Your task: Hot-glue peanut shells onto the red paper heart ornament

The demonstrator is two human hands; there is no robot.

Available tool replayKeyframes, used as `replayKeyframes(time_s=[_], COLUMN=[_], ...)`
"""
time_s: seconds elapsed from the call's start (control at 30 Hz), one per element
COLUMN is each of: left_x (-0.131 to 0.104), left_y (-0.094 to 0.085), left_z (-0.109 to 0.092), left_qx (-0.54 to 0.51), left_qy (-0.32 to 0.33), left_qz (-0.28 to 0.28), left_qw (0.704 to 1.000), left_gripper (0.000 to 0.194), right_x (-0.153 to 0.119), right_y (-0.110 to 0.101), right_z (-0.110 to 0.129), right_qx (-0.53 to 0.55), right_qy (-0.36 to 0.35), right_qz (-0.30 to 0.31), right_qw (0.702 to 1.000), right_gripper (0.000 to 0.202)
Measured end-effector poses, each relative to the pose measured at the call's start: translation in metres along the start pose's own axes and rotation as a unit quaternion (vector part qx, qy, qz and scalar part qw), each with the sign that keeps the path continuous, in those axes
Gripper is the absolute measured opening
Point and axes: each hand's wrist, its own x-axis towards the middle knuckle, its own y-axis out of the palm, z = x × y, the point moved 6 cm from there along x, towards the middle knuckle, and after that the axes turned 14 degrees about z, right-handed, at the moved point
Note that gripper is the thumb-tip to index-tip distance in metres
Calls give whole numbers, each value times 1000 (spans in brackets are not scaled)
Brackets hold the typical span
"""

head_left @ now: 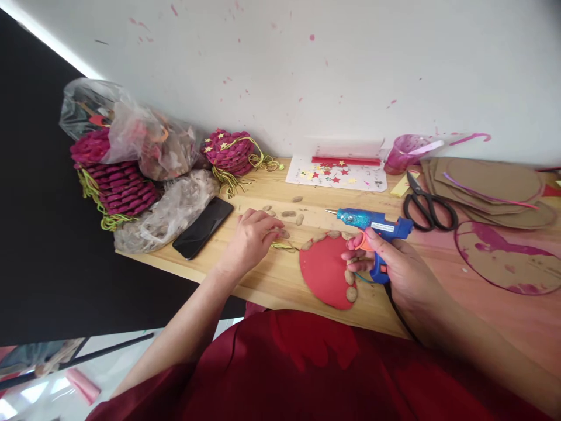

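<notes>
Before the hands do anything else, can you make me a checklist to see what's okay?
1. Glue gun held in the right hand: ok.
2. Nozzle not touching the left hand: ok, there's a gap.
3. Glue hot: cannot tell.
4. Loose peanuts near the left hand: ok.
5. Peanuts all around the red piece: not ok, its lower-left edge is bare.
6. Scissors apart from both hands: ok.

A flat, rounded red disc [324, 273] lies face up, its edge lined with knobbly tan peanuts in their shells [334, 234] from ten o'clock round to four, partly hidden near two. Toward the disc's two o'clock, a blue plastic glue gun [359, 218] points its nozzle at nine; loose tan peanuts [288, 214] lie scattered toward ten and eleven.
</notes>
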Motion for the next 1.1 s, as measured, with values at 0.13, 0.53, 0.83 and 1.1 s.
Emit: replayKeyframes(time_s=[0.13,0.53,0.83,1.1], left_x=[3,6,-29,-40], left_y=[7,-3,-26,14], left_z=[-1,-6,-34,-56], left_qx=[27,85,-34,-144], left_qy=[11,59,65,125], left_qz=[31,73,47,127], left_qw=[999,992,996,973], left_gripper=[12,14,8,11], right_x=[-1,1,3,6], right_y=[1,-5,-12,-20], right_z=[1,4,10,11], right_qx=[4,-4,-53,-108], right_qy=[-2,-20,-38,-29], right_qz=[-2,-15,-25,-30], right_qw=[1000,1000,998,993], right_gripper=[47,48,50,58])
